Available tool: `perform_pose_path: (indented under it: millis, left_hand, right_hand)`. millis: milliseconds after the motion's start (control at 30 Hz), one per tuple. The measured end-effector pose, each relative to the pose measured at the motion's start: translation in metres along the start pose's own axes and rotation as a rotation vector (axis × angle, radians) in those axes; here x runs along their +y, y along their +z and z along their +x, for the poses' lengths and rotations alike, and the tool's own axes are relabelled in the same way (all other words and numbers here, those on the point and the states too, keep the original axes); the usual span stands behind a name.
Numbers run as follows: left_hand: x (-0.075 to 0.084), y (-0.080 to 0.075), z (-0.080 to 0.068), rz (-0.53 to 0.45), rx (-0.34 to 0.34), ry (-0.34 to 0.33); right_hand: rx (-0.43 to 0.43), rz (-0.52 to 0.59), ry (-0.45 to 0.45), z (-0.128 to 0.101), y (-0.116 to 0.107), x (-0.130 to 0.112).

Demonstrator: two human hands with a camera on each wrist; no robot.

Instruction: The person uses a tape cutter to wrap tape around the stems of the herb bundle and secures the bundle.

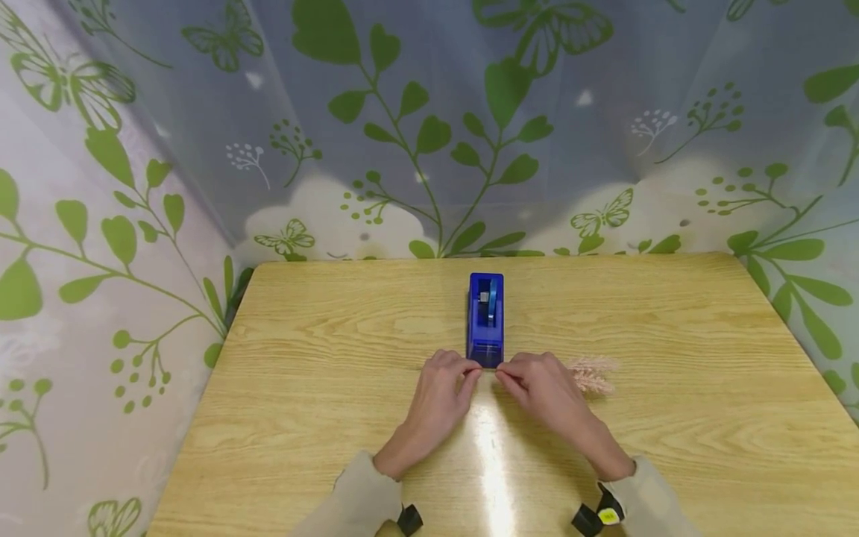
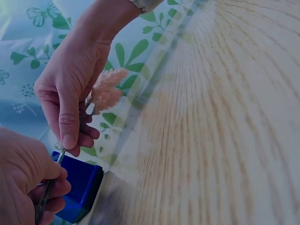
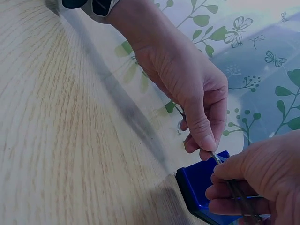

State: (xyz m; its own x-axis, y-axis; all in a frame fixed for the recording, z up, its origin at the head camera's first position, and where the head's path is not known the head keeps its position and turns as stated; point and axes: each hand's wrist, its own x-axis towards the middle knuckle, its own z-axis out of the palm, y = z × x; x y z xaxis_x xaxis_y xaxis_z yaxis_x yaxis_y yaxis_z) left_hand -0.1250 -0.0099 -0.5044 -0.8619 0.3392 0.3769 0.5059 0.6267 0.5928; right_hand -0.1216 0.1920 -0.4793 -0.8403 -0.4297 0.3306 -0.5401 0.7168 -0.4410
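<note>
A blue tape dispenser [image 1: 487,332] stands on the table, its near end facing my hands. My left hand [image 1: 438,391] and right hand [image 1: 549,395] meet at that end, thumbs and fingertips close together. Between them they pinch the thin stems [image 3: 217,159] of a bunch of pink dried grass. Its fluffy plumes [image 1: 592,374] stick out beyond the right hand, and in the left wrist view the plumes [image 2: 107,90] show behind that hand. Part of the stems is hidden by the fingers. The dispenser [image 3: 199,187] sits just behind the fingertips in the right wrist view.
The wood-grain table [image 1: 322,418] stretches out around the hands. Behind it and to the left hangs a curtain [image 1: 416,194] with green leaves and butterflies. Small black devices [image 1: 587,520] are strapped at the wrists.
</note>
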Motion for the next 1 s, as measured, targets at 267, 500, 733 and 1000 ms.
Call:
perform_pose_path:
  millis: [267,500,733,1000]
  left_hand:
    - [-0.003,0.001,0.001,-0.026,0.025,0.007]
    - [-0.004,0.002,0.001,-0.033,0.021,0.006]
    - [-0.003,0.002,0.001,-0.066,0.072,0.034]
    - [-0.003,0.003,0.000,-0.091,0.117,0.062]
  right_hand:
    - [0.085,-0.031,-0.043,0.000,0.005,0.003]
    - [0.044,-0.008,0.029,-0.001,0.006,0.000]
    - [-0.015,0.064,0.141,-0.002,0.009,-0.002]
    - [0.042,-0.011,0.088,-0.002,0.011,-0.001]
